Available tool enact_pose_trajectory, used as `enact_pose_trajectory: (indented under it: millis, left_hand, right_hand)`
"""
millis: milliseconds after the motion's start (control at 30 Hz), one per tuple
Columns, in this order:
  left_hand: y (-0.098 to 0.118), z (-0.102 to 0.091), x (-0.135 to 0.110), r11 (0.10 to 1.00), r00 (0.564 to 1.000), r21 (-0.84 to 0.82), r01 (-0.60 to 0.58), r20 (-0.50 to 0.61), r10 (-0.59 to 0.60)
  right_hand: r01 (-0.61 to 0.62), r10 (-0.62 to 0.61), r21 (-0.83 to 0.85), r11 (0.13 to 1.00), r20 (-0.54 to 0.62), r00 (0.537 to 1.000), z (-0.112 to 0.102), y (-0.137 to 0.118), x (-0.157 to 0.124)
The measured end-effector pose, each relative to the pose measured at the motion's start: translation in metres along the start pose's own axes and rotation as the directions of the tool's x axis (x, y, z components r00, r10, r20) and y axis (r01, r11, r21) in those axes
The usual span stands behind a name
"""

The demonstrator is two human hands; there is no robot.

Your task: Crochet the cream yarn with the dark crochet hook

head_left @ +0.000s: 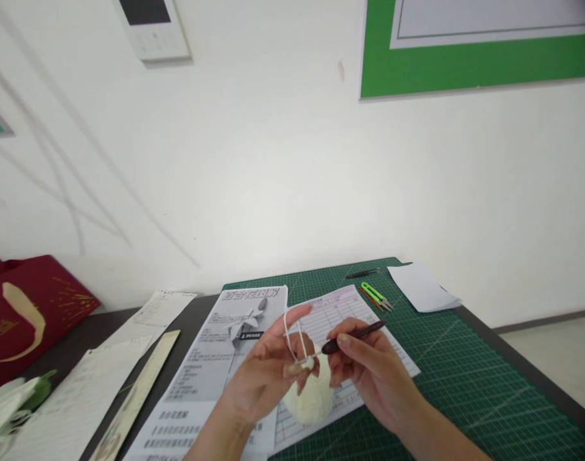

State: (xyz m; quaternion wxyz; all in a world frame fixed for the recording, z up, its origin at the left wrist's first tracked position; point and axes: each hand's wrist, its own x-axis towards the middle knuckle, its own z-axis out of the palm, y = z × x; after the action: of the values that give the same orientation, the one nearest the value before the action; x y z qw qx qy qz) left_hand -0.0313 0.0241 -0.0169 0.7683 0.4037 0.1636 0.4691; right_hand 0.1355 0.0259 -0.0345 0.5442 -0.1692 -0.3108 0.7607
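My right hand (364,368) grips a crochet hook (352,337) by its dark brown handle, the metal tip pointing left. That tip meets a small white piece of crochet (308,363), which my left hand (268,365) pinches between thumb and fingers. From there a strand of white yarn (287,333) loops up around my raised left index finger. Below and behind both hands rests a pale cream ball of yarn (310,400), partly hidden by my fingers. It sits over a printed form (335,314) and the edge of a pattern sheet (196,378).
Green thread snips (376,296) and dark tweezers (362,273) lie on the green cutting mat (475,384). White paper (422,288) covers its far right corner. On the left are a ruler (139,390), handwritten sheets (88,390), a white crocheted flower (9,403) and a red bag (33,314).
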Motion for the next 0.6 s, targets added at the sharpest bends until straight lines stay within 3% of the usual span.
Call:
enact_pose_trajectory:
  millis: [200,333,467,600]
  left_hand:
    - [-0.001,0.003,0.0,0.998,0.994,0.058,0.003,-0.108,0.003]
    - [-0.005,0.0,0.002,0.999,0.998,0.047,-0.026,-0.054,0.029]
    - [-0.006,0.0,0.004,0.981,0.999,0.19,-0.038,-0.023,0.043]
    - [-0.004,0.002,0.003,0.961,0.999,0.273,-0.04,-0.001,0.041]
  right_hand:
    - [0.044,-0.045,-0.055,0.998,-0.019,0.999,0.001,0.003,-0.001]
    - [0.062,-0.064,-0.126,0.99,-0.01,0.998,0.002,0.008,0.0]
    - [0.086,-0.077,-0.098,0.991,0.092,0.993,0.005,0.012,0.002]
    - [0.06,-0.05,-0.093,0.994,0.107,0.993,0.005,0.015,0.002]
